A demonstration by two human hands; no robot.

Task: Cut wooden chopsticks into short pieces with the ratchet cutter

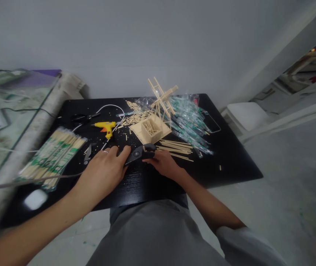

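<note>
Black-handled scissors [137, 153] are level just above the near part of the dark table. My right hand [164, 162] is closed around their handles. My left hand [106, 165], a ring on one finger, is closed at the blade end; what it pinches is hidden. Just beyond the scissors, a square wooden base [138, 132] carries a small box [153, 130] of short stick pieces and a windmill-like frame [162, 98] of sticks. Several loose wooden sticks [176, 147] lie beyond my right hand.
A yellow glue gun [106, 127] with a white cord lies left of the base. Packaged chopsticks [57, 155], a folding knife [88, 153] and a white case [35, 199] are at left. Cut pieces [137, 116] and green-white wrappers [189, 118] lie farther back. A white stool [246, 114] stands right.
</note>
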